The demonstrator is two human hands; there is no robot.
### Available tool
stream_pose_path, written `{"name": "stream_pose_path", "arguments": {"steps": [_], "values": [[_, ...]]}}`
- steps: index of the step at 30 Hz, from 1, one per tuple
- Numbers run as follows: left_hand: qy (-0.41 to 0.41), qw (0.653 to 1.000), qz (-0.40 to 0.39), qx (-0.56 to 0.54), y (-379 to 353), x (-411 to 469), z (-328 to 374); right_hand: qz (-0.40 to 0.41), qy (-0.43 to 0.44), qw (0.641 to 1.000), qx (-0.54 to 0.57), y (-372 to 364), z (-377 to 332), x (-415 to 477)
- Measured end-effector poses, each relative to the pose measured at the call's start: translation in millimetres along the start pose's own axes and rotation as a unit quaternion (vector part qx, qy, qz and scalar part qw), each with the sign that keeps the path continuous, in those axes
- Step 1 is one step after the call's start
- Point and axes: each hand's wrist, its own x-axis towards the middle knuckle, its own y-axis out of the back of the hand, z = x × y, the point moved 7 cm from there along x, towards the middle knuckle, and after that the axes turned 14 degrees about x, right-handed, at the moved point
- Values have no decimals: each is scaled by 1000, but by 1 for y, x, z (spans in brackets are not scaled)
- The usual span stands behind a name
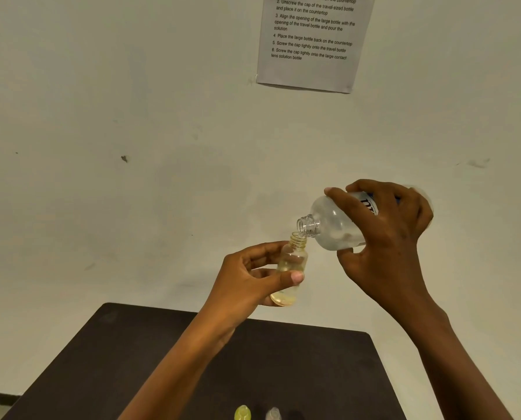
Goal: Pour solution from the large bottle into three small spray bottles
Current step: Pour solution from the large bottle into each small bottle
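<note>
My left hand (253,277) grips a small clear yellowish bottle (292,262), uncapped and tilted slightly right, held in the air above the table. My right hand (386,237) holds the large clear bottle (333,224) tipped over to the left. Its open neck rests just over the small bottle's mouth. The large bottle has a label with blue and black print, mostly covered by my fingers. I cannot make out any stream of liquid between the two openings.
A dark table (150,353) lies below my arms against a pale wall. At its near edge stand a yellow cap (242,413) and a clear cap (273,413), only their tops showing. A printed instruction sheet (310,40) hangs on the wall above.
</note>
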Motion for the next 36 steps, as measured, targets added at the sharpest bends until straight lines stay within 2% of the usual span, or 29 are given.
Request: {"name": "stream_pose_path", "arguments": {"steps": [36], "values": [[-6, 1000, 3, -4, 1, -1, 0, -4, 3, 1000, 7, -1, -1, 0]]}}
